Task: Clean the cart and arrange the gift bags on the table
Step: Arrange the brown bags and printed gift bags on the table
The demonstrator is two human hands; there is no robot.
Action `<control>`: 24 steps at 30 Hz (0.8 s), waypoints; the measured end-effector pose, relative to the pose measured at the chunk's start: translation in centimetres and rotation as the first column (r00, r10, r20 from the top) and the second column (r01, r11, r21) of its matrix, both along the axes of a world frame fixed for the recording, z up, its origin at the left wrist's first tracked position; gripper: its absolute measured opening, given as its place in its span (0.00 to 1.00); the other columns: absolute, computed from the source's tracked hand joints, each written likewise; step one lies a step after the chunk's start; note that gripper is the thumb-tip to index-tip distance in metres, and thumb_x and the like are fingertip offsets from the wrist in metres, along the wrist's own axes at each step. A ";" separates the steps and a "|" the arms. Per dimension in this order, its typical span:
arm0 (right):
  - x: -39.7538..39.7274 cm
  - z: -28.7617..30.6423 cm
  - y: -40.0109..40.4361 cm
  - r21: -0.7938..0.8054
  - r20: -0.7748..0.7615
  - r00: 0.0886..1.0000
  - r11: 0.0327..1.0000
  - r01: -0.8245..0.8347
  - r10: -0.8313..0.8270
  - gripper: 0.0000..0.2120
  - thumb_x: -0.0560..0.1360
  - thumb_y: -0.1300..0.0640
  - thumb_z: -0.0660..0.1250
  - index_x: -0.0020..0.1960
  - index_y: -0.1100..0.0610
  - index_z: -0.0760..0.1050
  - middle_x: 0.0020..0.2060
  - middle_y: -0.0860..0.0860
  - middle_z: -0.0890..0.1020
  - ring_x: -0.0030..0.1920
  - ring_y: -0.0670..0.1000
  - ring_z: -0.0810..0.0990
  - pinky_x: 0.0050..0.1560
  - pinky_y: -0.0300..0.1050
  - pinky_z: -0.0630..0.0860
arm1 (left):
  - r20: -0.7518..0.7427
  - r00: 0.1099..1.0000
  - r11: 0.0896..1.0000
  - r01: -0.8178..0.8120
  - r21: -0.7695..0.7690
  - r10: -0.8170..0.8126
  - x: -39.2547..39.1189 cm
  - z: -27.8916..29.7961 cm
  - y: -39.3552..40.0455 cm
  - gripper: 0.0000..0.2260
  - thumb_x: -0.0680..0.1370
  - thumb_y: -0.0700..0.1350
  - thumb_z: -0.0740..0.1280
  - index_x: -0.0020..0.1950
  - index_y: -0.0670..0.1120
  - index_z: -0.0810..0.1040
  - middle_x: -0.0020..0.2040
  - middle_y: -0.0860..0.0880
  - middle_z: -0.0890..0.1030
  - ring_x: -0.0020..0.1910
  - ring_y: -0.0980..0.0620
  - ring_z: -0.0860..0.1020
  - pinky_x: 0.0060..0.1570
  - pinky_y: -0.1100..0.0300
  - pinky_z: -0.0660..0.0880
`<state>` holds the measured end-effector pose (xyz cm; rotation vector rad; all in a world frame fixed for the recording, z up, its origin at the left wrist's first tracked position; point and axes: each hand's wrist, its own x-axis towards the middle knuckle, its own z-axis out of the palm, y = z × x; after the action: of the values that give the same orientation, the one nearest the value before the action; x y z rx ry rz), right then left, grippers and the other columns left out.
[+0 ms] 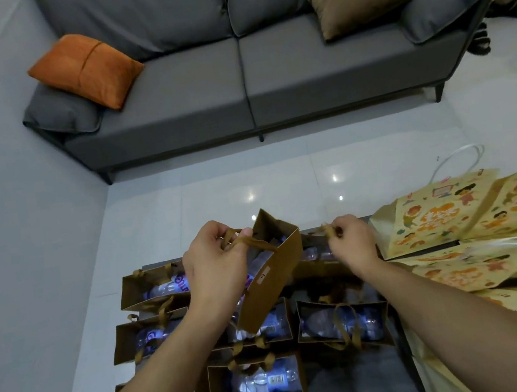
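At centre frame the left hand (216,260) has its fingers curled round the ribbon handles (240,241) of a brown gift bag (271,276), which hangs tilted above the rows of like bags. The right hand (350,243) pinches the handle (329,229) of a second brown bag (318,263) just to the right, most of which is hidden behind the first. Both hands are therefore closed on bag handles; neither is free. Below them, in the lower centre of the frame, further brown bags (256,387) stand open-topped in rows on a dark table (357,380), each holding water bottles (265,382). In the right of the frame, yellow illustrated bags (434,215) lie flat and overlapping. A grey sofa (236,83) fills the upper frame. No cart is in view. Judgement: the step in hand is placing or straightening a bag in the back row. To do it well, bring the tilted bag upright before lowering it, so that the bottles inside do not shift and tip it. Set its base squarely into line with the neighbouring bags, touching but not crushing them. Release the handles only once the bag stands unaided.
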<state>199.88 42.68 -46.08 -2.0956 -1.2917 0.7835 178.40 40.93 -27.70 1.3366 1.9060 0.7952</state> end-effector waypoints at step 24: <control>-0.6 43.2 -7.4 0.448 -0.018 0.924 0.823 0.349 -0.382 0.12 0.78 0.53 0.70 0.39 0.58 0.81 0.34 0.54 0.82 0.38 0.54 0.80 0.44 0.53 0.82 | 0.303 0.927 0.776 -0.020 0.631 -0.222 -4.6 32.3 -3.7 0.11 0.78 0.49 0.73 0.41 0.48 0.74 0.35 0.48 0.76 0.35 0.49 0.76 0.41 0.50 0.79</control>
<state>199.26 35.24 -2.84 -1.9134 -0.9414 0.2139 173.79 37.23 4.58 1.5143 1.2935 1.5965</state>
